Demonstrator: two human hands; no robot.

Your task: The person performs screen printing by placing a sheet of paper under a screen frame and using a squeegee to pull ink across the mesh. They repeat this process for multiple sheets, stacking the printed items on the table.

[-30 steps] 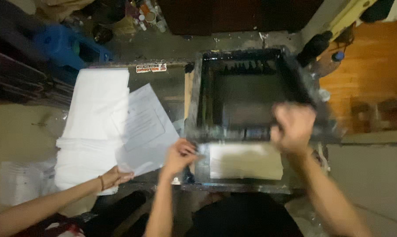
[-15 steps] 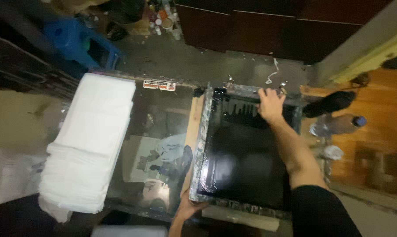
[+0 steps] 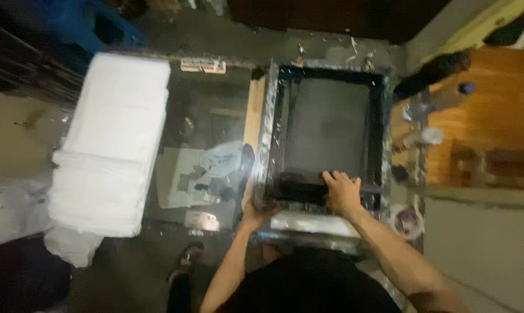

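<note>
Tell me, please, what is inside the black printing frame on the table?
Inside the black printing frame lies a flat dark mesh, and the right hand presses a dark bar at its near end. The left hand grips the near corner. Whatever lies beneath the mesh is covered.

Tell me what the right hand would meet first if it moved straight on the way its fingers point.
The right hand points across the dark mesh. It would probably first meet the far bar of the screen frame; depth is unclear.
</note>
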